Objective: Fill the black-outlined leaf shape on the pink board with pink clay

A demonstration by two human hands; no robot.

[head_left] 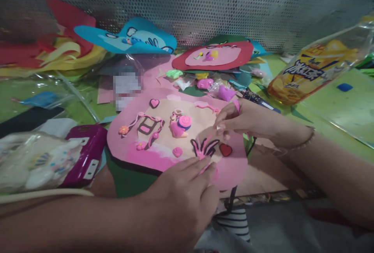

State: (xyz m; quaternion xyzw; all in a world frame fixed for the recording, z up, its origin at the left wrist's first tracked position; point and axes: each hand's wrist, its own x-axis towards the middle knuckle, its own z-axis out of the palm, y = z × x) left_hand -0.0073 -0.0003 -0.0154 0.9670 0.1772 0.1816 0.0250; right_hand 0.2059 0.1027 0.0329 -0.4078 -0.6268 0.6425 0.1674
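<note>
The pink paper board (pixel 157 159) lies on the green counter (pixel 324 109), directly in front of the person. Its pale middle carries a clay snail (pixel 181 126) with a pink spiral shell, a dark-outlined square (pixel 148 125), a pink heart (pixel 154 103) and a red heart (pixel 225 150). The left hand (pixel 189 190) lies palm-down on the near edge, its grip loose and spread, fingertips against the pink-and-black plant (pixel 204 148). The right hand (pixel 242 120) hovers above the board's right side, its grip narrow — thumb near the fingers — though I cannot tell whether anything is held. Bagged clay lumps (pixel 205 84) sit just behind the board; a labelled drink bottle (pixel 318 70) leans at right — amber liquid inside — before a perforated panel (pixel 204 4).
</note>
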